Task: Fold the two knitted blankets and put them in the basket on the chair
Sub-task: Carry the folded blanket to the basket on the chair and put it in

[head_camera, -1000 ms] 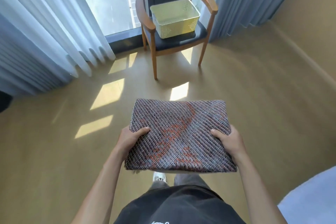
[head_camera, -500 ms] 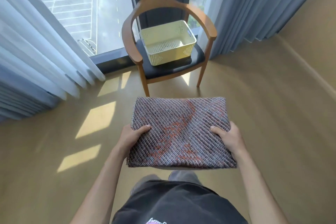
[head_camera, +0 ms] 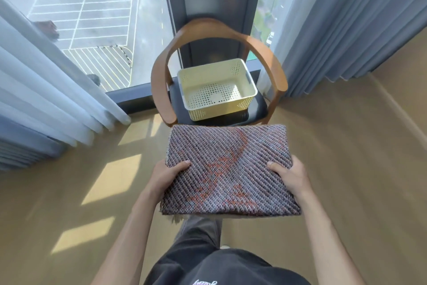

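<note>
Knitted in grey, dark and orange yarn, the folded blanket [head_camera: 228, 169] is held flat in the air just in front of the chair [head_camera: 261, 46], its far hem overlapping the chair's front edge in this view. The left hand [head_camera: 165, 175] grips the blanket's left edge, thumb lying across the top and the other fingers hidden underneath. The right hand [head_camera: 290, 175] pinches the right edge the same way, thumb on top, fingers out of sight below. The chair is wooden, with one curved rail for back and arms and a dark seat pad [head_camera: 258, 109], and it stands against the window [head_camera: 92, 18]. On the chair's seat sits the pale yellow basket [head_camera: 221, 109], perforated on walls and bottom, its opening facing up, apart from the blanket. A sheer white curtain [head_camera: 46, 90] hangs to the left of the chair and a grey-blue curtain [head_camera: 335, 18] to its right. Sunlit patches lie on the tan floor [head_camera: 346, 157] to the chair's front left.
</note>
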`<state>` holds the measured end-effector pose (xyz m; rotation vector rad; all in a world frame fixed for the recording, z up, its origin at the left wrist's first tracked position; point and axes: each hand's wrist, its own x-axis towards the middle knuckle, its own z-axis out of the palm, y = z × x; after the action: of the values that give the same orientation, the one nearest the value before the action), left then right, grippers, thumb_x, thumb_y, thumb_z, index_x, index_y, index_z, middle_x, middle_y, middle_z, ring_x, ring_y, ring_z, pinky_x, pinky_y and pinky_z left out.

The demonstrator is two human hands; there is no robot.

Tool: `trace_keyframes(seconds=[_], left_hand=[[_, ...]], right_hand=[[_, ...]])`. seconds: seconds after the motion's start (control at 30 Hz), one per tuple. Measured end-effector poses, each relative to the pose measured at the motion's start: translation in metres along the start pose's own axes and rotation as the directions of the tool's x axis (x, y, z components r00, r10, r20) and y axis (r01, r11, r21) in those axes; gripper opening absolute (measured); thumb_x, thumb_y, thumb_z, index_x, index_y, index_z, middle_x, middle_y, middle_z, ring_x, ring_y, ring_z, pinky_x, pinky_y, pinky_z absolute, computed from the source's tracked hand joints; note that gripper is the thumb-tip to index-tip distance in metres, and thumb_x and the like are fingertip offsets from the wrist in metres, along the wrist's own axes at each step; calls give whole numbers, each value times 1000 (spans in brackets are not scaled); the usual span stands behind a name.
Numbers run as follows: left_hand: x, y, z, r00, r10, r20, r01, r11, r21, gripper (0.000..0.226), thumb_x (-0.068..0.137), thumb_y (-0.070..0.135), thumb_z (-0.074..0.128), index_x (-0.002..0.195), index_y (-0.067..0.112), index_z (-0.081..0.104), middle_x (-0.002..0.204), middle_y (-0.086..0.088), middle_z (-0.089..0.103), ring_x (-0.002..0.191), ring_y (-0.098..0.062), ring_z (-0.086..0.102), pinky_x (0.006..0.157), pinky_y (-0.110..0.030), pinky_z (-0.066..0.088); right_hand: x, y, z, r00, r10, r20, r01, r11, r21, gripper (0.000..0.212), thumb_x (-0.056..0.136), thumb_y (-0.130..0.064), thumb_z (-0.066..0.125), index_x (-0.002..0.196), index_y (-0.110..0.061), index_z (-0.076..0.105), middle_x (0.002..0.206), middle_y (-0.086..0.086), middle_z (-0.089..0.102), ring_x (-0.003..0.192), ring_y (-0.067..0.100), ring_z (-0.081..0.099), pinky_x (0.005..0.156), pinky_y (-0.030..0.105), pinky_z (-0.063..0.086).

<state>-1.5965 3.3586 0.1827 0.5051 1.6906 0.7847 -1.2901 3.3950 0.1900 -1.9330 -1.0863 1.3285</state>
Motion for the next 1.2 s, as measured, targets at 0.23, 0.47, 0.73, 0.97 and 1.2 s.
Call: trace_keyframes(seconds=[0.23,0.47,0.73,0.97,1.2], left_hand=[[90,81,12,999,-43,0,43,998,-49,48,77,22,77,119,10,58,101,-4,67,88,-17,65,76,-29,51],[158,148,12,997,-80,-20,79,995,-52,52,77,22,77,122,10,56,108,-7,66,94,-21,65,83,-34,52],[228,207,41,983,-147,-109,136,985,-104,46,77,23,77,117,11,57,103,-6,65,87,-18,63,78,-32,50],[301,283,108,981,-153,-117,141,984,-105,49,77,30,76,119,18,54,112,-4,64,95,-19,61,87,-35,49],[363,319,143,982,-165,-91,154,981,-121,76,44,58,80,109,25,59,107,0,69,100,-24,65,94,-49,50]], right_hand=[[103,-81,16,1000,-22,14,23,998,-59,33,76,-16,75,103,-17,58,97,0,66,90,19,62,85,34,48],[186,-140,35,998,-18,59,21,998,-61,35,76,-14,75,107,-13,58,100,1,67,91,18,62,78,31,45],[299,-194,43,992,-43,122,61,987,-146,26,70,-23,79,87,-24,60,95,-2,68,94,23,64,90,43,49],[409,-243,18,993,-48,108,65,985,-162,33,68,-29,78,96,-21,62,96,-4,70,91,18,65,90,46,50],[474,-279,1,993,-96,62,105,983,-152,30,75,-23,74,100,-19,58,93,-8,66,92,19,63,86,38,49]])
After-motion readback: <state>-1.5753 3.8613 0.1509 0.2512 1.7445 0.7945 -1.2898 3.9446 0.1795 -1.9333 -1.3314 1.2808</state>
